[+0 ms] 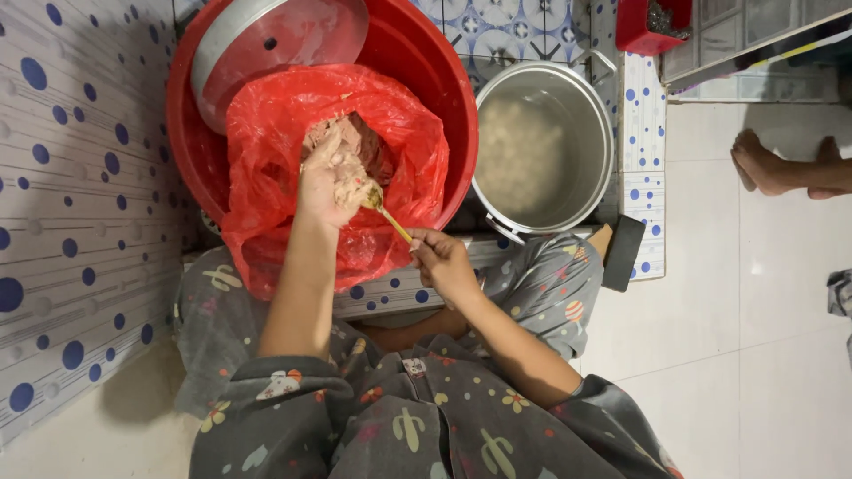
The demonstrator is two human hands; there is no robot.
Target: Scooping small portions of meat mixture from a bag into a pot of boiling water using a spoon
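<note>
Head view: the left hand (330,180) is closed around a lump of pinkish-brown minced paste (348,176), gripping it over the open mouth of a crumpled red plastic bag (266,160). More of the same paste lies inside the bag, just behind the hand. The right hand (441,260) pinches the handle end of a slim yellow-handled metal spoon (384,209) between thumb and fingers; the spoon's bowl touches the paste at the left hand's fingertips. The bag sits in a wide round red plastic basin (435,71), and a shallow round metal lid (231,44) leans against the basin's far inner wall. Just beside the basin, to the right, stands a round aluminium pot (603,133) filled with cloudy water, pale balls showing beneath its surface. Both stand on a white ledge tiled with blue dots (643,115). Another person's bare foot (768,167) rests on the pale floor tiles (710,310) at far right.
</note>
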